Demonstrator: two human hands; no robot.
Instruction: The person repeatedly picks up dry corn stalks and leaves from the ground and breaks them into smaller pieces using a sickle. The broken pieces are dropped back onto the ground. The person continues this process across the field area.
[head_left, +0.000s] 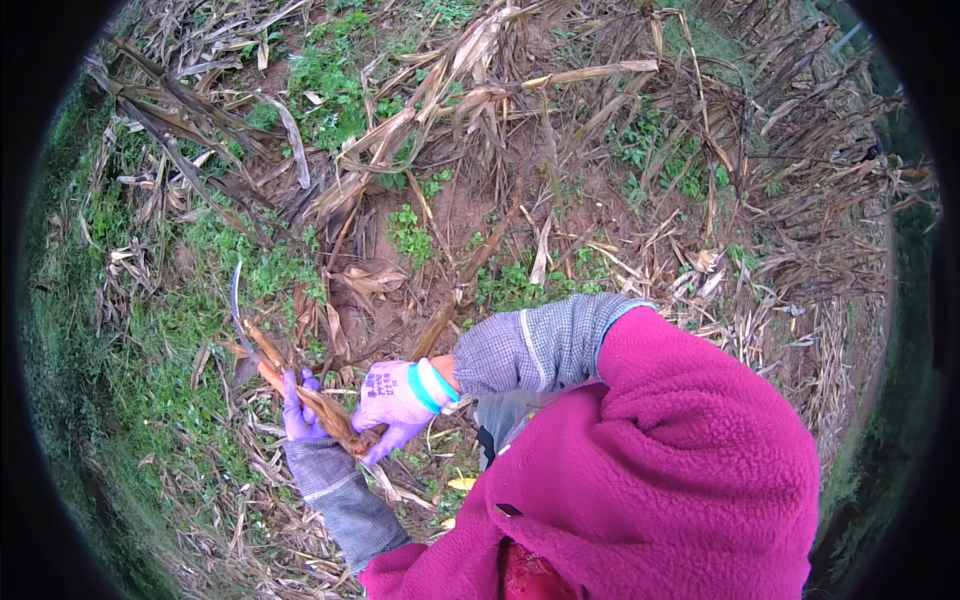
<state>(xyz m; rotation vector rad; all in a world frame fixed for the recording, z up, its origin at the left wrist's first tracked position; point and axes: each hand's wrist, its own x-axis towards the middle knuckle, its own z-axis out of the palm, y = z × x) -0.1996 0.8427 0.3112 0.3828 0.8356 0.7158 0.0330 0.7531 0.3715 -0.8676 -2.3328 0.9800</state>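
Observation:
My left hand, in a purple-coated glove, is closed around a brown dry corn husk and the orange handle of a sickle. The curved sickle blade points up and away from me, beyond the fingers. At the husk's lower end, my right hand grips with thumb and fingers; its matching glove bears printed writing. A short piece of stalk sticks out past the left hand, beside the blade. Whether an ear is inside the husk cannot be seen.
Bent dry corn stalks lie across the reddish soil ahead, with more stalks at the right. Green weeds grow on the left. Yellow corn ears lie on the ground, partly behind my pink fleece sleeve.

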